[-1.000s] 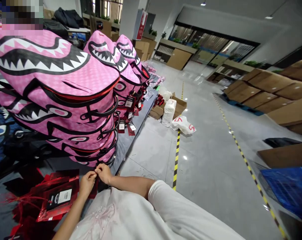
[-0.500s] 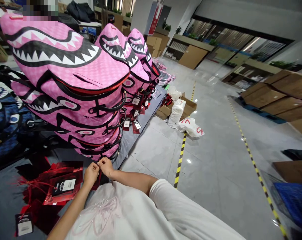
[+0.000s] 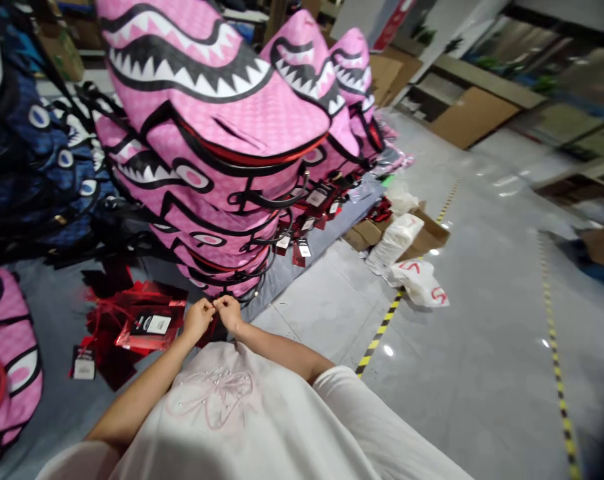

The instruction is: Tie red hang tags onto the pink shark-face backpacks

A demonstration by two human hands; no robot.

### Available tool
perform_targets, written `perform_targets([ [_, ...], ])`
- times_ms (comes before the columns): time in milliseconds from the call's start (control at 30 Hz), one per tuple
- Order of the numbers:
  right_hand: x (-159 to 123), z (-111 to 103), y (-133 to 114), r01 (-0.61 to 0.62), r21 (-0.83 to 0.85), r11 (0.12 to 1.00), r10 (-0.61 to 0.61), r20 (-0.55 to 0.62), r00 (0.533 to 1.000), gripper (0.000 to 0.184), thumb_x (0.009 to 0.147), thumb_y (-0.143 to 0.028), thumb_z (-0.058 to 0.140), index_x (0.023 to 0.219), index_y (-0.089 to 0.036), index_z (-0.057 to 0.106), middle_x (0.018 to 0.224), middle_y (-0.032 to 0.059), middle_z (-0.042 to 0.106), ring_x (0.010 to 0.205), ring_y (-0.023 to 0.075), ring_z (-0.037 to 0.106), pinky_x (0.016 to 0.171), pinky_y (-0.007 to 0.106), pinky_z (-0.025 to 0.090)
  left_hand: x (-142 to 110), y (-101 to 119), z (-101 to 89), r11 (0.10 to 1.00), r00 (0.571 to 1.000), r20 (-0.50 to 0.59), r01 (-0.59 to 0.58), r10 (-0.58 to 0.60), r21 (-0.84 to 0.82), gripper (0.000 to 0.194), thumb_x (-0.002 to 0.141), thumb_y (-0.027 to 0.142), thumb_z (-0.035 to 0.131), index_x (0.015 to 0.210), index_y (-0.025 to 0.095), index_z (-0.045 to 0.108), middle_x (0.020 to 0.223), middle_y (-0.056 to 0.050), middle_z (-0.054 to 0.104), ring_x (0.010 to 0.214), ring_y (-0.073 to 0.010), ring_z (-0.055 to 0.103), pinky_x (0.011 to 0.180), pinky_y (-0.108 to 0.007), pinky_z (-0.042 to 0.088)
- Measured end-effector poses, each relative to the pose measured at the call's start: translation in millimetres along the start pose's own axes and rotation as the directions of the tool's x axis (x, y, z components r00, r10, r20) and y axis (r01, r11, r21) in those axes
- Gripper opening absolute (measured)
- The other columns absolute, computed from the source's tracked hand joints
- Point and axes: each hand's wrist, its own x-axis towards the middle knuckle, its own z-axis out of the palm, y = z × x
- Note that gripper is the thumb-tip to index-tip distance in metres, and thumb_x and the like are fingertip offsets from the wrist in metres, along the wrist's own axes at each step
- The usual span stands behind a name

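Fingers pinched, my left hand (image 3: 198, 319) meets my right hand (image 3: 229, 313) just in front of the lowest pink bag in a tall stack. Between the fingertips is the thin red string of a hang tag (image 3: 210, 333), which hangs dark red beneath the hands and is partly hidden by them. The stacked pink bags (image 3: 207, 177) have shark-mouth prints, eyes and black handles. To the left of my left hand lies a pile of red hang tags (image 3: 149, 328) with black-and-white labels and loose red strings.
Blue shark-print bags (image 3: 47, 160) are piled at the left, with another pink bag (image 3: 19, 360) nearer me. More pink stacks (image 3: 307, 73) stand behind, tags hanging from their handles. White plastic bags (image 3: 417, 280) and an open carton (image 3: 429, 233) are on the floor beyond the table edge.
The view has swung left, so the stack appears farther right and a pink bag shows at the lower left. Both hands stay pinched together at the lowest bag.
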Motion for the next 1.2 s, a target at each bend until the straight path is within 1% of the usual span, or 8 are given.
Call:
perform_targets([
  [67,-2,-1,0,0.002,0.005,1.0,-0.002,0.026,1.0,0.025,0.07,-0.042,0.061,0.059,-0.021,0.055,0.06,-0.0045,0.055,0.059,0.0113,0.048,0.062,0.024,0.042,-2,0,1.6,1.0,0.999,-0.031,0.015,-0.015,0.001,0.007,0.081,0.022,0.058,0.082,0.019,0.063,0.068,0.001,0.067,0.064,-0.0129,0.062,0.063,-0.021,0.041],
  [167,-3,-2,0,0.001,0.009,1.0,-0.002,0.053,0.999,0.031,0.07,-0.05,0.06,0.059,-0.021,0.054,0.06,-0.0037,0.055,0.06,0.012,0.047,0.061,0.025,0.041,-6,2,3.7,0.999,0.999,-0.005,-0.032,0.032,0.01,0.011,0.083,0.019,0.055,0.086,0.019,0.066,0.076,0.0,0.069,0.069,-0.0128,0.063,0.067,-0.022,0.042],
  [300,-3,-5,3,0.004,0.014,1.0,-0.005,0.059,0.998,0.034,0.067,-0.052,0.062,0.059,-0.02,0.056,0.059,-0.0034,0.056,0.06,0.0119,0.047,0.064,0.026,0.042,-11,8,2.8,0.997,0.996,-0.082,0.045,-0.04,0.058,0.008,0.082,0.021,0.058,0.082,0.018,0.066,0.077,-0.003,0.069,0.071,-0.0155,0.061,0.067,-0.025,0.04],
  [433,-1,-8,7,0.0,0.015,1.0,-0.001,0.066,0.998,0.032,0.064,-0.051,0.063,0.058,-0.02,0.056,0.057,-0.0029,0.056,0.059,0.0123,0.047,0.062,0.026,0.042,-15,16,-0.9,0.996,0.999,-0.019,0.029,-0.027,0.079,0.011,0.084,0.018,0.056,0.083,0.019,0.067,0.08,-0.003,0.07,0.076,-0.0151,0.062,0.07,-0.024,0.041],
  [567,2,-10,12,-0.002,0.011,1.0,0.001,0.076,0.997,0.03,0.062,-0.049,0.064,0.058,-0.02,0.056,0.056,-0.0027,0.057,0.058,0.0122,0.047,0.063,0.027,0.042,-17,19,-2.2,0.992,0.993,-0.073,0.093,-0.088,0.081,0.009,0.083,0.023,0.06,0.084,0.019,0.068,0.082,-0.005,0.07,0.077,-0.0173,0.062,0.07,-0.026,0.041],
  [867,5,-12,24,-0.004,0.02,1.0,0.001,0.104,0.995,0.035,0.061,-0.053,0.065,0.057,-0.019,0.055,0.056,-0.0022,0.054,0.057,0.0116,0.045,0.059,0.026,0.04,-14,14,2.0,0.992,0.993,-0.057,0.111,-0.107,0.067,0.009,0.082,0.023,0.063,0.09,0.02,0.068,0.088,-0.004,0.071,0.084,-0.0177,0.064,0.071,-0.026,0.042],
  [1100,5,-13,26,0.002,0.016,1.0,-0.004,0.112,0.994,0.036,0.06,-0.054,0.064,0.059,-0.019,0.055,0.056,-0.0027,0.053,0.055,0.0106,0.043,0.057,0.026,0.038,-14,16,1.9,0.99,0.994,-0.038,0.107,-0.104,0.091,0.011,0.083,0.02,0.058,0.088,0.019,0.068,0.09,-0.006,0.071,0.087,-0.0198,0.064,0.072,-0.028,0.042],
  [1200,6,-14,27,0.013,0.012,1.0,-0.014,0.117,0.993,0.036,0.061,-0.054,0.063,0.061,-0.019,0.056,0.058,-0.0019,0.055,0.057,0.0113,0.046,0.06,0.027,0.04,-15,18,-0.1,0.992,0.996,-0.003,0.089,-0.089,0.088,0.012,0.083,0.02,0.059,0.09,0.02,0.069,0.089,-0.005,0.071,0.085,-0.0185,0.064,0.071,-0.027,0.043],
])
